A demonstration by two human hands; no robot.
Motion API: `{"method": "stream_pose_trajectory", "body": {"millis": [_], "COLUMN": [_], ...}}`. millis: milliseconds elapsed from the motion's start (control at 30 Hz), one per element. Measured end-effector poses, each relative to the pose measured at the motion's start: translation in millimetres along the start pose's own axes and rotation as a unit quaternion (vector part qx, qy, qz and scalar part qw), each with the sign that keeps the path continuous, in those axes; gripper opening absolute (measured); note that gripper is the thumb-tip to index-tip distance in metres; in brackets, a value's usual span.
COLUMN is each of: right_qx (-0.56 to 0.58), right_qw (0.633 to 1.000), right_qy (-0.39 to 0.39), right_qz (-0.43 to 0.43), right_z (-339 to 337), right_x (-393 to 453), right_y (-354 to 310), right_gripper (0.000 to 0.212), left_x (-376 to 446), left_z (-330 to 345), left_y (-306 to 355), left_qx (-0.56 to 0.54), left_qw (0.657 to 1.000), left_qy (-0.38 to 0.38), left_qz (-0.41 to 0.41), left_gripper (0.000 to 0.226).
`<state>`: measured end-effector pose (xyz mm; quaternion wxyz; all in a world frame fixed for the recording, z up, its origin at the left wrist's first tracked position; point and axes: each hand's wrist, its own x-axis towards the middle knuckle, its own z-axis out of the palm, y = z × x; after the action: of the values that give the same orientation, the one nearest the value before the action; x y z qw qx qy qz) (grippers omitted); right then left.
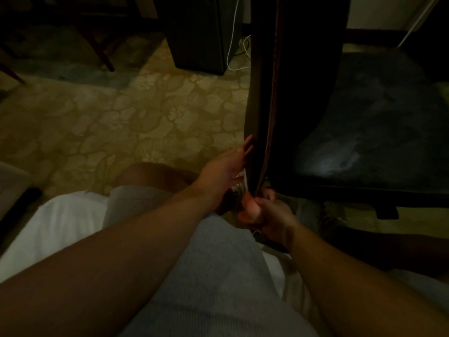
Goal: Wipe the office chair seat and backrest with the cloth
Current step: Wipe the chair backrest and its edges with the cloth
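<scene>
The dark office chair stands at the right, its backrest seen edge-on as a tall dark slab with a reddish seam. Its black seat stretches to the right with a pale sheen near its front. My left hand lies flat with straight fingers against the backrest's left side near its bottom. My right hand grips a bunched pinkish-orange cloth and holds it at the lower edge of the backrest. Most of the cloth is hidden inside my fist.
Patterned beige carpet covers the floor to the left. A black cabinet with white cables stands behind the chair. Dark wooden furniture legs are at the upper left. My knees in light shorts fill the foreground.
</scene>
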<state>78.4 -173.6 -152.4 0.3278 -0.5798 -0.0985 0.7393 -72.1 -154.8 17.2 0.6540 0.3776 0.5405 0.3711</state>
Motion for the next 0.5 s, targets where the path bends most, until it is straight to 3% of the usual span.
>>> {"method": "stream_pose_trajectory", "body": {"millis": [133,233,367,500], "right_qx": [0.016,-0.045,-0.093,-0.149], "right_qw": [0.997,0.993,0.995,0.985], "right_qy": [-0.076,-0.105,-0.024,0.005], "right_qz": [0.018,-0.020,-0.038,-0.085], "right_z": [-1,7,14,10], "right_x": [-12,-14,-6,-3], "right_y": [-4,-7,-3,0], "right_gripper": [0.037,0.037,0.051,0.027], "left_x": [2,3,4,4], "left_z": [2,4,5,9], "left_y": [-6,-6,-5,-6], "left_qx": [-0.027,-0.031,-0.018,-0.011], "left_qw": [1.000,0.999,1.000,1.000], "left_qy": [0.004,0.008,0.022,0.025], "left_qz": [-0.014,-0.009,-0.003,0.005], "left_gripper": [0.046,0.045,0.046,0.047]}}
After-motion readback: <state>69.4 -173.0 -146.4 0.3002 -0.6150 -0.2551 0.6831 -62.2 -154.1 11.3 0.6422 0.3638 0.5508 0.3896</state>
